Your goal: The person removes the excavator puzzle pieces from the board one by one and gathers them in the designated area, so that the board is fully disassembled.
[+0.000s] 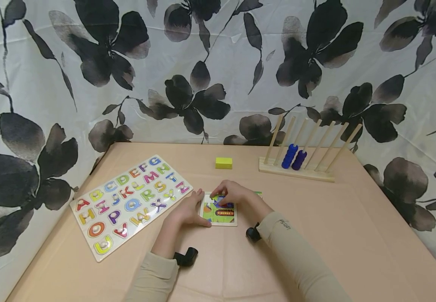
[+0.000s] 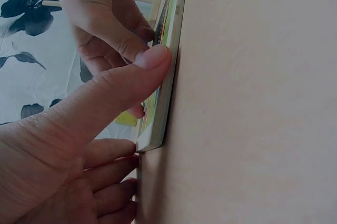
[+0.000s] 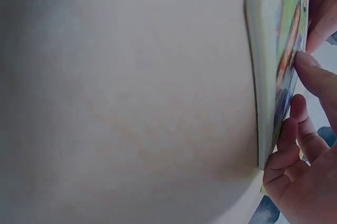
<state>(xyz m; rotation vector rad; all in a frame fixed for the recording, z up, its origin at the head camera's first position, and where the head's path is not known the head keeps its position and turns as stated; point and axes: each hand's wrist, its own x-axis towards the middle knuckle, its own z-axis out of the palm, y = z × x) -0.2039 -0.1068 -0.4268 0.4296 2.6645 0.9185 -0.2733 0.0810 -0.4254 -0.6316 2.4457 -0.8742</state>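
A small wooden picture puzzle board (image 1: 226, 220) with a bright green scene lies on the table in front of me. My left hand (image 1: 185, 211) holds its left side, the thumb along the front edge and the fingers at the far left corner. Over the picture bends my right hand (image 1: 234, 193), thumb and fingertips curled at a blue and green puzzle piece (image 1: 220, 201) on the board. Those fingers partly cover the piece. In the right wrist view the thumb (image 3: 310, 71) touches the picture's surface.
To the left lies a white alphabet board (image 1: 100, 226) with colourful knobbed letters. A yellow block (image 1: 223, 163) sits behind the puzzle. At the back right stands a wooden peg rack (image 1: 297, 169) with blue beads (image 1: 289, 156). Something green (image 1: 258, 193) shows behind my right wrist.
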